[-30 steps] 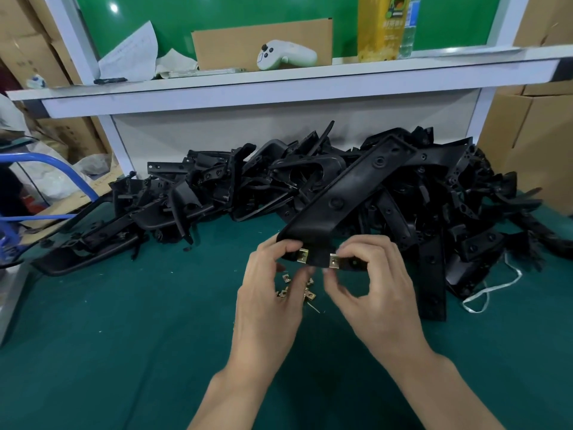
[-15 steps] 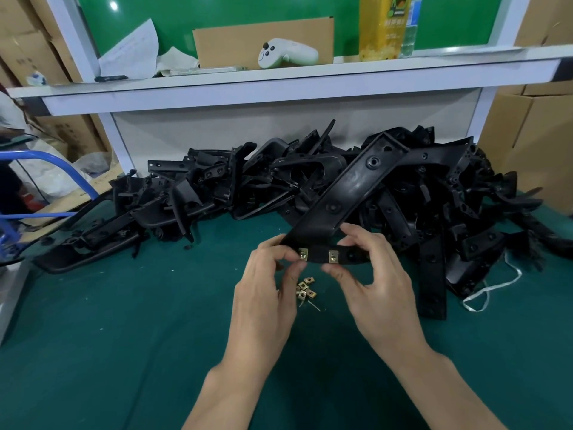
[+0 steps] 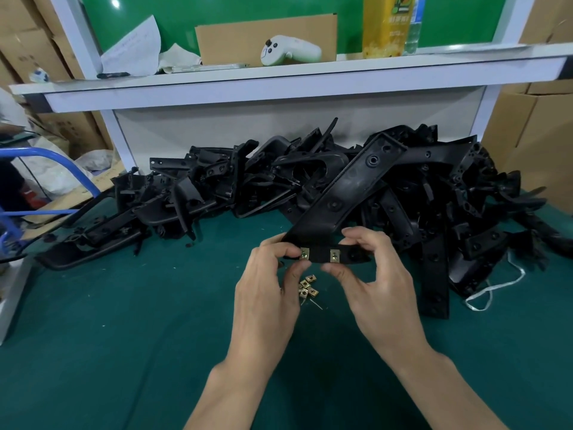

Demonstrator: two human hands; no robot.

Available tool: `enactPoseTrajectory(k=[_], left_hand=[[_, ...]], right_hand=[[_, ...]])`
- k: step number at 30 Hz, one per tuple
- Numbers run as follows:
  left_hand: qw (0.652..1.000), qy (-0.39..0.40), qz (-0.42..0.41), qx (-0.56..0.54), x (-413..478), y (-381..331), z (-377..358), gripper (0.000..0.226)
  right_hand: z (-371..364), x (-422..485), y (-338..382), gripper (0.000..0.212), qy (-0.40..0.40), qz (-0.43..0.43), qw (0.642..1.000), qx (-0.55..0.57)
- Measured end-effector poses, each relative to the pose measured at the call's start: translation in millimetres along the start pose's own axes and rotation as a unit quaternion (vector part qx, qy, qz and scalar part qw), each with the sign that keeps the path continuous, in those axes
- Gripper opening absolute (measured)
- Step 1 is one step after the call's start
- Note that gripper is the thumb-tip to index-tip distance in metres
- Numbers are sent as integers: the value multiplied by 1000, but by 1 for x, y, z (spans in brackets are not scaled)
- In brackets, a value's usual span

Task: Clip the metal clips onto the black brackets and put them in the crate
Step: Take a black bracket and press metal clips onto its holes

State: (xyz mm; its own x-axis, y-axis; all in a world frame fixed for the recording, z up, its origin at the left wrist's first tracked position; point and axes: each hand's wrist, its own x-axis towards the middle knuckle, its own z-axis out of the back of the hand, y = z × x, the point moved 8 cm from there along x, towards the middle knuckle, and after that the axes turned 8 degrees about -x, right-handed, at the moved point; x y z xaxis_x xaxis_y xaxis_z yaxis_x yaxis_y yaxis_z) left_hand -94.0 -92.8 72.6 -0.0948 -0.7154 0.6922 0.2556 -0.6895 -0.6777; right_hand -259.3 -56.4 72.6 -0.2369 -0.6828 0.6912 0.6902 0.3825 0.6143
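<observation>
In the lower centre of the frame two bare forearms rise over the dark green felt table top point(image 3: 124, 336); the left hand point(image 3: 266, 290) pinches, thumb against forefinger, the near end of a long black moulded-plastic bracket point(image 3: 344, 193), right at a small square brass-coloured metal clip point(image 3: 305, 252); the right hand point(image 3: 378, 287) grips the same end from the other side, thumb beneath and fingers curled over the top, just beside a second brass-coloured clip point(image 3: 334, 255). Both clips sit on the bracket's near edge; whether the left one is fully seated I cannot tell. The bracket is held clear of the table at mid-frame and slants away toward the upper right; it looks stiff and light, its matte faces unlikely to slip; the wide near end beside the clips seems the best hold. The clips are tiny and probably springy, so fingertip pinches suit them. Between the hands, under the bracket, lies a little heap of loose brass clips point(image 3: 307, 288); beyond, across the middle of the frame, sprawls a tangled pile of black brackets point(image 3: 242, 181); a white cord point(image 3: 486, 288) trails at right; above, a white shelf point(image 3: 279, 85) carries a white game controller point(image 3: 288, 51). No crate shows.
</observation>
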Motion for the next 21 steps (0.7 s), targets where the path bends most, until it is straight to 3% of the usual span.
enactPoseTrajectory(k=[4,8,14,21], left_hand=[[1000,-3,2,-24,-2,-5,0,20],[997,3,25,-76,-5,-5,-3,18],[992,-21,72,-106,-3,0,0,30],[993,12,81,-90,-2,5,-3,30]], right_hand=[[11,2,13,30,-54,54,997,-20],[20,1,23,28,-91,75,993,-20],[7,5,18,39,0,7,998,58],[-2,5,0,32,60,-67,989,115]])
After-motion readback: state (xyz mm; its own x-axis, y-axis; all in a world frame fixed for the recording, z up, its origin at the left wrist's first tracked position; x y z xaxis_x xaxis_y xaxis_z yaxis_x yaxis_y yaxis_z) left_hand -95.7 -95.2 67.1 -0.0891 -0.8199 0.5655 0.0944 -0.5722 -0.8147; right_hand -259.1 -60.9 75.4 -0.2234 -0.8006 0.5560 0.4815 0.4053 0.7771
